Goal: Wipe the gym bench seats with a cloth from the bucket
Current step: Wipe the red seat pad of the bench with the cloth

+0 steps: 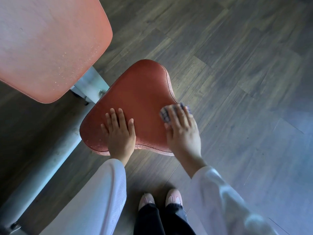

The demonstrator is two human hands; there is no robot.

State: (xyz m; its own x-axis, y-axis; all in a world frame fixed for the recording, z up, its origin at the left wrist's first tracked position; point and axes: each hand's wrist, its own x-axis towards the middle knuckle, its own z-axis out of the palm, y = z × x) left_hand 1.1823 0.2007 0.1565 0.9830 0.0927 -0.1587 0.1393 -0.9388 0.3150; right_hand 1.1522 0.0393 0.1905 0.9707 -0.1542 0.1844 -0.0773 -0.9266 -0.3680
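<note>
A red padded gym seat point(137, 99), roughly triangular with worn cracked vinyl at its near edge, fills the middle of the view. My left hand point(119, 131) lies flat on its near left part, fingers spread, holding nothing. My right hand point(182, 129) presses a checked blue-and-white cloth point(166, 114) against the seat's right edge; the cloth shows beyond the fingertips and is partly hidden under the palm. The right hand is slightly blurred. No bucket is in view.
The larger red backrest pad point(49, 44) sits at the upper left, speckled with wear. A grey metal frame beam point(50, 158) runs from under the pads to the bottom left. Wood-pattern floor point(237, 82) surrounds the bench. My feet point(160, 199) stand just below the seat.
</note>
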